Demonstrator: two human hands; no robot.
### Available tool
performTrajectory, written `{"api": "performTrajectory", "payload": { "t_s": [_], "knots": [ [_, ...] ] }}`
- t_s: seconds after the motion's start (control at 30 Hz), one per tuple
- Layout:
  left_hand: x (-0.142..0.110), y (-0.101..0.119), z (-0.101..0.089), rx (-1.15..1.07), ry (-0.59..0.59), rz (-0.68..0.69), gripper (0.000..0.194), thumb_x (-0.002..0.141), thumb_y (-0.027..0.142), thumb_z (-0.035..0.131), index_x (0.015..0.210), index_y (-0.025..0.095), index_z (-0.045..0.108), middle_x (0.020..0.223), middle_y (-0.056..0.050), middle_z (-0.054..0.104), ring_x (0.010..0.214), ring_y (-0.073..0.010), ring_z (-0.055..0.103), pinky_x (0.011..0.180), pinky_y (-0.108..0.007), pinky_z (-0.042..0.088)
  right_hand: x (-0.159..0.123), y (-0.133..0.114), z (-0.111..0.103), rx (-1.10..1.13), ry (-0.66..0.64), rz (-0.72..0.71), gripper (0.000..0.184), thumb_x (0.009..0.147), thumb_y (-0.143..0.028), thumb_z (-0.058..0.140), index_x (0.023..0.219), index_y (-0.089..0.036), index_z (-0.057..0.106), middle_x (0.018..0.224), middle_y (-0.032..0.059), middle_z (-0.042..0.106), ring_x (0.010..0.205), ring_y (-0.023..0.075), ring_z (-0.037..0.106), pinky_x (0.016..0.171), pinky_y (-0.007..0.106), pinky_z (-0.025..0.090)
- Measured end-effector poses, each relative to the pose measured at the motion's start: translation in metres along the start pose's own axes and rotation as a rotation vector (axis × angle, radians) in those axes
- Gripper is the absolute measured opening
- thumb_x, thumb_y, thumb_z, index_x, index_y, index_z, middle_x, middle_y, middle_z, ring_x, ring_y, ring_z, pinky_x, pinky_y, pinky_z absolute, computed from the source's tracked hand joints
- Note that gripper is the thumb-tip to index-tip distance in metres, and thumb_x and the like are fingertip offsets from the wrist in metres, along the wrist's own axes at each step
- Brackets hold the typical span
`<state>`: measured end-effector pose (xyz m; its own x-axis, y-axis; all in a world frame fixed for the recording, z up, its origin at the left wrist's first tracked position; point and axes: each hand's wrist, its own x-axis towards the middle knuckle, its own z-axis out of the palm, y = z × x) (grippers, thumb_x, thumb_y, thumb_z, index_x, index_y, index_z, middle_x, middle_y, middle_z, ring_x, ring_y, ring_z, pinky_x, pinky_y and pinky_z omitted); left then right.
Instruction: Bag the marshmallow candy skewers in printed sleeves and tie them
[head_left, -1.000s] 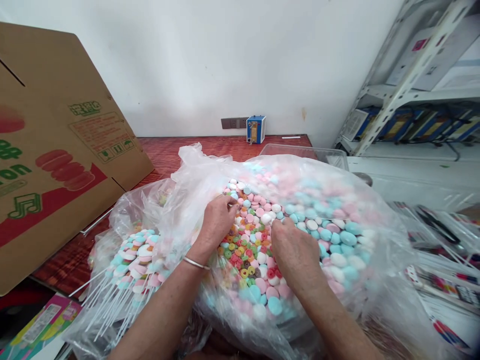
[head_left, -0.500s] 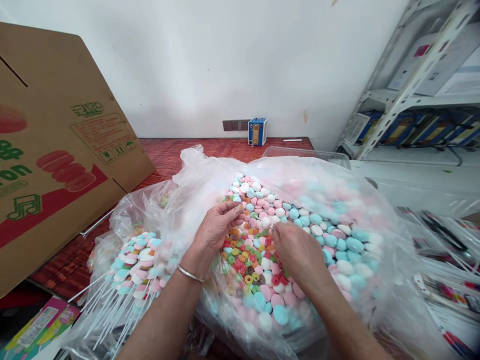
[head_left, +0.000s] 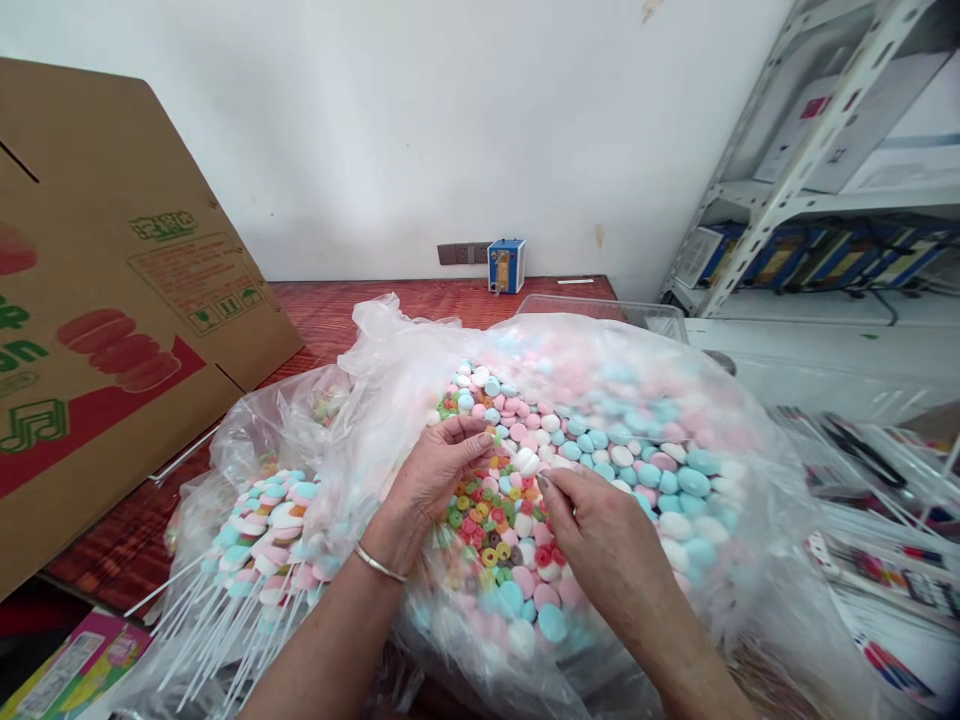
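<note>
My left hand [head_left: 435, 465], with a metal bangle at the wrist, pinches a small greenish gummy ring [head_left: 496, 439] between thumb and forefinger. Facing it, my right hand [head_left: 592, 515] has thumb and forefinger pressed together. A white round candy [head_left: 526, 461] lies just off those right fingertips; what they grip is too small to make out. Both hands are above a large clear plastic bag [head_left: 420, 350], spread open. Inside are pink, white and blue button-shaped candies [head_left: 553, 623] and a heap of colourful gummy rings [head_left: 490, 557], partly behind my right hand.
Left of the bag, finished-looking candy skewers on white sticks [head_left: 259, 535] lie bundled on plastic. A big cardboard box [head_left: 135, 260] stands at the left. Against the wall sits a small blue device [head_left: 506, 267]. At right are a white metal shelf [head_left: 810, 190] and packaged stationery [head_left: 885, 570].
My left hand has moved slightly right and down, its gummy ring now nearer my right fingertips. My right hand has turned and dropped a little, showing its thumb. The view has shifted slightly.
</note>
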<state>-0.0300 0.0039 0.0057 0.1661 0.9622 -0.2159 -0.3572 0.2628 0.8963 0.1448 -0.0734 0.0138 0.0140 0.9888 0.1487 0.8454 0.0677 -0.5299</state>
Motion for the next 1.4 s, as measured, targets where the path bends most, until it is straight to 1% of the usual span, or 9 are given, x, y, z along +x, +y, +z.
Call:
{"api": "performTrajectory", "payload": {
  "t_s": [0.17, 0.27, 0.43, 0.7, 0.83, 0.97, 1.07, 1.17, 1.4],
  "knots": [
    [-0.006, -0.004, 0.003, 0.195, -0.035, 0.099, 0.03, 0.062, 0.028, 0.09, 0.08, 0.014, 0.071, 0.076, -0.001, 0.068, 0.065, -0.0097, 0.062, 0.057, -0.019, 0.05, -0.011, -0.005, 0.002, -0.011, 0.078, -0.016, 0.026, 0.097, -0.021, 0.046, 0.075, -0.02, 0.059, 0.081, 0.0044, 0.061, 0.069, 0.0177, 0.056, 0.061, 0.028, 0.033],
    [-0.01, -0.005, 0.007, 0.04, -0.117, 0.031, 0.031, 0.061, 0.027, 0.091, 0.08, 0.016, 0.069, 0.07, 0.002, 0.064, 0.059, -0.0076, 0.057, 0.055, -0.019, 0.049, -0.021, -0.005, 0.006, 0.207, 0.12, -0.066, 0.024, 0.095, -0.014, 0.044, 0.08, -0.019, 0.063, 0.083, 0.0048, 0.062, 0.076, 0.018, 0.058, 0.068, 0.027, 0.041],
    [-0.024, -0.02, 0.024, -0.183, -0.221, -0.131, 0.032, 0.064, 0.028, 0.09, 0.085, 0.015, 0.07, 0.078, -0.001, 0.067, 0.07, -0.0116, 0.063, 0.068, -0.024, 0.054, -0.047, 0.01, 0.016, 0.434, 0.112, -0.064, 0.031, 0.1, -0.02, 0.042, 0.119, -0.023, 0.066, 0.101, 0.0054, 0.071, 0.093, 0.0177, 0.065, 0.08, 0.025, 0.049],
    [-0.041, -0.045, 0.064, -0.092, -0.303, -0.199, 0.026, 0.069, 0.029, 0.087, 0.075, 0.014, 0.067, 0.073, -0.001, 0.065, 0.065, -0.0102, 0.059, 0.062, -0.021, 0.049, -0.062, 0.024, 0.011, 0.341, 0.245, 0.067, 0.031, 0.099, -0.026, 0.039, 0.079, -0.02, 0.061, 0.067, 0.0015, 0.065, 0.059, 0.0152, 0.058, 0.056, 0.024, 0.038],
    [-0.036, -0.034, 0.075, 0.127, -0.338, -0.132, 0.025, 0.07, 0.033, 0.084, 0.072, 0.015, 0.067, 0.071, -0.001, 0.064, 0.063, -0.0104, 0.057, 0.06, -0.021, 0.046, -0.057, 0.027, 0.003, 0.481, 0.238, 0.119, 0.033, 0.099, -0.032, 0.04, 0.076, -0.019, 0.06, 0.064, -0.0004, 0.061, 0.058, 0.0143, 0.053, 0.054, 0.022, 0.037],
    [-0.014, -0.016, 0.086, 0.551, -0.368, 0.001, 0.022, 0.083, 0.037, 0.07, 0.093, 0.019, 0.075, 0.074, -0.004, 0.069, 0.068, -0.0165, 0.062, 0.063, -0.026, 0.047, -0.054, 0.043, -0.011, 0.611, 0.296, 0.229, 0.035, 0.098, -0.043, 0.045, 0.081, -0.018, 0.064, 0.07, 0.0001, 0.063, 0.066, 0.016, 0.055, 0.059, 0.023, 0.04],
    [0.009, -0.014, 0.097, 0.918, -0.358, 0.314, 0.015, 0.086, 0.025, 0.062, 0.092, 0.02, 0.076, 0.08, -0.006, 0.071, 0.077, -0.0214, 0.065, 0.069, -0.03, 0.047, -0.053, 0.06, -0.021, 0.595, 0.383, 0.301, 0.033, 0.093, -0.047, 0.053, 0.084, -0.019, 0.066, 0.074, 0.0005, 0.066, 0.071, 0.0175, 0.056, 0.064, 0.024, 0.042],
    [0.028, -0.025, 0.106, 1.148, -0.493, 0.625, 0.025, 0.083, 0.007, 0.055, 0.089, 0.021, 0.076, 0.094, -0.008, 0.07, 0.087, -0.0227, 0.063, 0.079, -0.032, 0.045, -0.052, 0.072, -0.026, 0.563, 0.423, 0.341, 0.032, 0.091, -0.049, 0.056, 0.083, -0.019, 0.067, 0.072, 0.0002, 0.065, 0.069, 0.0178, 0.055, 0.063, 0.025, 0.041],
    [0.043, -0.053, 0.117, 1.151, -0.53, 0.632, 0.02, 0.078, 0.005, 0.058, 0.075, 0.021, 0.069, 0.094, -0.007, 0.064, 0.094, -0.0243, 0.059, 0.084, -0.033, 0.044, -0.052, 0.079, -0.022, 0.54, 0.394, 0.313, 0.031, 0.091, -0.047, 0.055, 0.09, -0.02, 0.07, 0.078, 0.0006, 0.068, 0.072, 0.0183, 0.059, 0.066, 0.026, 0.043]
  ]
}}
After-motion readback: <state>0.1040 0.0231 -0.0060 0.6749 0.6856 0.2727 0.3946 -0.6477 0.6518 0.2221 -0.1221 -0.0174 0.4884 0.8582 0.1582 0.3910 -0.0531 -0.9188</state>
